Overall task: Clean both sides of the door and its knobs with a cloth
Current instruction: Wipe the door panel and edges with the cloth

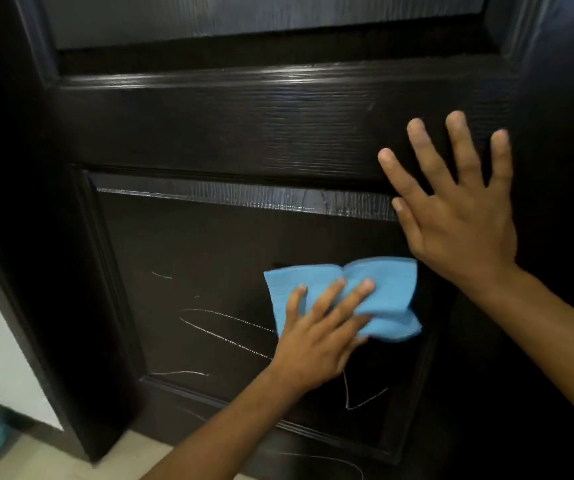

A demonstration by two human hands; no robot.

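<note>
cloth, blue, lies flat on the lower panel of the dark door, pressed by the left hand, fingers straight. right hand rests on the door above, fingers spread wide.

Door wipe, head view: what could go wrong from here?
1. The left hand presses the blue cloth with straight fingers only; bunched as it is, the cloth could slip out or cover little area.
2. White scratch-like lines cross the lower panel of the door; if they are gouges, wiping may not clear them.
3. The right hand lies flat, bare, on the dark glossy surface and may leave fresh prints.
</note>
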